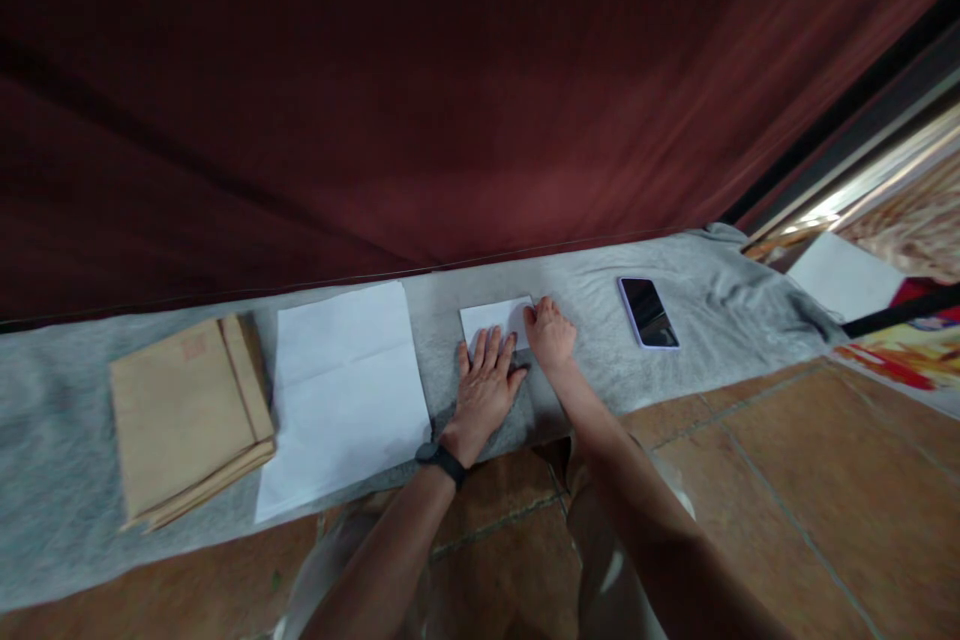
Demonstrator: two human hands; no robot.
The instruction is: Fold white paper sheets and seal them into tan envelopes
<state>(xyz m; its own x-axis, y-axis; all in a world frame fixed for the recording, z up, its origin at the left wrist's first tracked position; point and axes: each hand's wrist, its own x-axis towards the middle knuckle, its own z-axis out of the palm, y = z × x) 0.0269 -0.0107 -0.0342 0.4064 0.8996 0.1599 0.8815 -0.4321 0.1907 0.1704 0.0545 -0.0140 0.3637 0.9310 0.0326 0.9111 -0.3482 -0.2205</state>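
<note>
A small folded white sheet of paper [491, 318] lies on the grey cloth [67, 390] in front of me. My left hand [486, 382] rests flat on its near edge with fingers stretched out; a black band is on that wrist. My right hand [550, 332] presses down on the sheet's right edge with its fingers curled under.
A stack of white paper [341, 390] lies left of my hands, and a pile of brown envelopes [184, 415] further left. A phone [648, 312] lies face up on the cloth to the right. A dark red curtain [375, 90] hangs behind; tiled floor [787, 490] is nearer me.
</note>
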